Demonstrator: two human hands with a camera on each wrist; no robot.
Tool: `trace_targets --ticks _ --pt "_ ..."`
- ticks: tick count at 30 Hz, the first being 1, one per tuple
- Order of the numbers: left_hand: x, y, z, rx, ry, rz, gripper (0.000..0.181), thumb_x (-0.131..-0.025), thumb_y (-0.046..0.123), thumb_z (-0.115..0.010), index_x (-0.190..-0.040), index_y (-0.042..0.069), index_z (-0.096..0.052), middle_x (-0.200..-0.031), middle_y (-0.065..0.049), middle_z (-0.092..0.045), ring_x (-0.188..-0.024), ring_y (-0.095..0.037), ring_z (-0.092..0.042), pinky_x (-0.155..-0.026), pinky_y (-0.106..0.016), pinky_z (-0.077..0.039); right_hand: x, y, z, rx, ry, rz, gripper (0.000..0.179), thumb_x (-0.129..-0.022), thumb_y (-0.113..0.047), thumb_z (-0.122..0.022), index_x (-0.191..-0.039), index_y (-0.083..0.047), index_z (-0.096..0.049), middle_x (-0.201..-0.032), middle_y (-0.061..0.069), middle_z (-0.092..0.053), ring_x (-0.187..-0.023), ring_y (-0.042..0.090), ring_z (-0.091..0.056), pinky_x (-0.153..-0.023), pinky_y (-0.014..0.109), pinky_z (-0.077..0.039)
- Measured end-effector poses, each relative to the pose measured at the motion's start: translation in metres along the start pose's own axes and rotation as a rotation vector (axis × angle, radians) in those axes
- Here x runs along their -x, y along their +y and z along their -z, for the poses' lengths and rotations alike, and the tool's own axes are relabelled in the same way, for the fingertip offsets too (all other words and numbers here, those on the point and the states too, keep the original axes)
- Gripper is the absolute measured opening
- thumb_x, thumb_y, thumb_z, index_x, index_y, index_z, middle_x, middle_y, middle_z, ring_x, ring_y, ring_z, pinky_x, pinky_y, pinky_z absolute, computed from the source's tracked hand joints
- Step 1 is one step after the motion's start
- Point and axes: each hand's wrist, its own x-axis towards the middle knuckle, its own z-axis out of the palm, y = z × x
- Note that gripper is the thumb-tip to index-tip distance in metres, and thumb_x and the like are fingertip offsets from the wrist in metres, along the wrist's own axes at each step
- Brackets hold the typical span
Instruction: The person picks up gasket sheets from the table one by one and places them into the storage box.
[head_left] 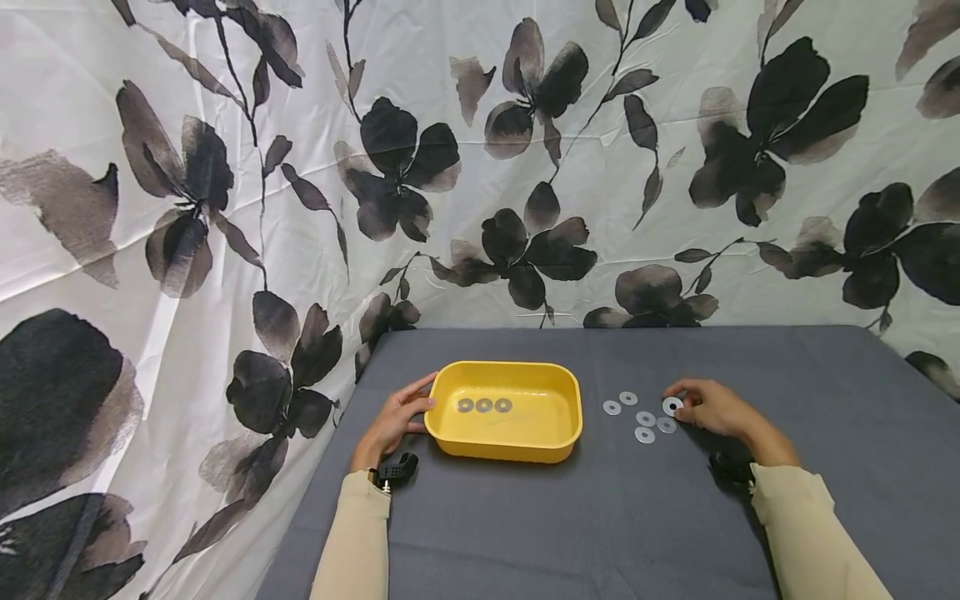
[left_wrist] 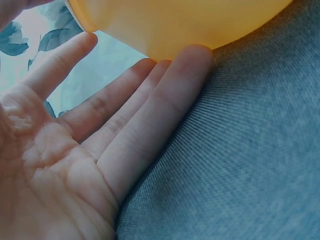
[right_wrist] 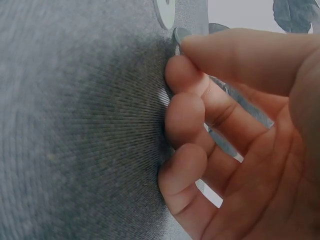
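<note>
A yellow rectangular tray (head_left: 506, 451) sits on the grey cloth. My left hand (head_left: 397, 421) holds it by its left end, thumb at the rim and fingers against the outer wall (left_wrist: 165, 35). Three flat metal washers (head_left: 484, 406) lie in a row inside it, towards the left. To the right of the tray my right hand (head_left: 712, 408) pinches one washer (head_left: 672, 406) between thumb and index finger, low over the cloth; only its edge shows in the right wrist view. Several loose washers (head_left: 646, 419) lie flat between that hand and the tray.
The table (head_left: 600, 525) is covered with grey cloth. Behind it and down the left side hangs a white curtain (head_left: 465, 167) with dark flowers. Each wrist carries a black camera (head_left: 397, 471).
</note>
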Motion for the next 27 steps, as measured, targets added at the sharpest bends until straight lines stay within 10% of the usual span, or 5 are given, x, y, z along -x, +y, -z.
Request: trace_targets --ticks 27 --pt "-0.0015 -0.0012 -0.0003 0.003 0.009 0.006 0.057 -0.101 0.012 -0.061 -0.155 0.022 -0.047 -0.147 -0.025 -0.054 -0.111 -0.023 -0.067 -0.082 -0.043 -0.064 -0.0020 0.0062 0.0038 -0.442 -0.017 -0.027 0.051 -0.096 -0.014 -0.072 -0.137 0.004 -0.049 -0.090 0.004 -0.077 -0.071 0.013 -0.069 -0.060 0.027 -0.053"
